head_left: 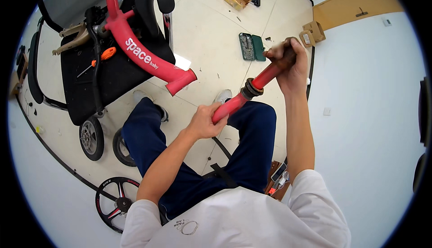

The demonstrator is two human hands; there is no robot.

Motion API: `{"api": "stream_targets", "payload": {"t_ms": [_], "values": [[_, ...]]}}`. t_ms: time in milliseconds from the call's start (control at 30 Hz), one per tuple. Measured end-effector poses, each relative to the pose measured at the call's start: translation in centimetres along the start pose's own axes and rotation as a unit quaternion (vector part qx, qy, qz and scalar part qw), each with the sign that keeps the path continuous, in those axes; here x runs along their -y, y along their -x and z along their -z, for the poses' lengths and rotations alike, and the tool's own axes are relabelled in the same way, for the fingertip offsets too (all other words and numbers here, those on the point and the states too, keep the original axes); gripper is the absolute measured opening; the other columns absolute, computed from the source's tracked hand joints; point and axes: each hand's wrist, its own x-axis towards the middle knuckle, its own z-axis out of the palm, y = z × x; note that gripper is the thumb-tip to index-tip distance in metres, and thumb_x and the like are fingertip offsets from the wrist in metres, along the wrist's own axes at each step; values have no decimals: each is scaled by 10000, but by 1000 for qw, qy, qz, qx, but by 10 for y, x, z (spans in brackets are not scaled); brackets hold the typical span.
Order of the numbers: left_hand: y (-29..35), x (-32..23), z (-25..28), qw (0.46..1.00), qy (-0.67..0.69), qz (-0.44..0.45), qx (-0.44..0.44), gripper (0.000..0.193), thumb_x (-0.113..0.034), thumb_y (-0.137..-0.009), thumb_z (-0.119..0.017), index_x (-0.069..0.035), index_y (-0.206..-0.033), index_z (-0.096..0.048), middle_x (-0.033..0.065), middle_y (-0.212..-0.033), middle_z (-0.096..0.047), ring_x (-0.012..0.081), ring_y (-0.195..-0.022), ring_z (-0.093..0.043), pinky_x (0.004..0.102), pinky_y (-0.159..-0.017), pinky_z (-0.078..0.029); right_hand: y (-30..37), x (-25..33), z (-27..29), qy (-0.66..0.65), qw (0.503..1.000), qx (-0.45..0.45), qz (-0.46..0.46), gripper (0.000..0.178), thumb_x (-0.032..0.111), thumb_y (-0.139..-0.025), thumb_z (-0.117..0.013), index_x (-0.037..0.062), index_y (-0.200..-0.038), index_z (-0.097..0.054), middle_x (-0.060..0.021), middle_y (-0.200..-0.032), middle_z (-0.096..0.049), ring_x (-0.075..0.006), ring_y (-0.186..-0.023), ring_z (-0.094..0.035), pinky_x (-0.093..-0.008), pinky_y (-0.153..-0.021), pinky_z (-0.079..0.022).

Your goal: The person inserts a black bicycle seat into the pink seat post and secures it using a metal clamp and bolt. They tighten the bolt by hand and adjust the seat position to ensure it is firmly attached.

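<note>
A red bike tube [230,107] with dark bearing-like rings [251,88] around its middle is held up at a slant before my lap. The fingers of my left hand [203,121] are wrapped round its lower end. At the upper end, my right hand [294,70] is closed about the tube, with a brownish piece under the fingers; its kind is unclear, and the fingertips are slightly blurred. To the left, a red bike frame [135,45] lies across a black chair [72,83], its open head tube pointing toward me, apart from both hands.
An orange-handled screwdriver [104,56] and a black bar [96,63] lie on the chair. Wheels [91,137] stand at the lower left. An open green tool case [258,47] is on the tiled floor. Cardboard boxes [315,31] sit by the white wall; a phone [278,172] lies beside my right leg.
</note>
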Motion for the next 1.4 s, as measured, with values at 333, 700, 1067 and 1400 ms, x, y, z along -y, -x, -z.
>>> {"api": "stream_targets", "payload": {"t_ms": [333, 700, 1067, 1400], "values": [[6, -2, -4, 992, 121, 12, 17, 116, -47, -812, -667, 19, -906, -655, 54, -602, -586, 111, -537, -529, 284, -533, -443, -16, -1, -19, 35, 989, 144, -7, 330, 389, -978, -541, 128, -791, -469, -12, -568, -491, -199, -733, -616, -519, -848, -570], [0, -18, 7, 972, 196, 70, 108, 223, -32, -812, -636, 30, -1025, -665, 9, -600, -520, 81, -525, -452, 263, -513, -396, -37, -19, -3, -203, 909, 362, -29, 388, 431, -929, -515, 52, -963, -593, -80, -709, -572, -251, -763, -601, -537, -816, -562], [0, -4, 7, 993, 111, 14, 35, 328, -89, -796, -694, -3, -1112, -686, 56, -711, -633, 93, -652, -552, 295, -615, -487, -17, -11, -9, -20, 996, 54, -70, 322, 418, -1007, -537, 148, -845, -475, 41, -521, -370, -127, -504, -464, -378, -640, -542], [9, -5, 9, 980, 182, 53, 54, 249, -12, -829, -620, 18, -1070, -675, 17, -656, -569, 73, -610, -478, 268, -582, -430, -5, -25, -39, -31, 994, 99, -21, 297, 373, -987, -502, 104, -871, -454, -36, -582, -457, -169, -546, -509, -412, -655, -548]]}}
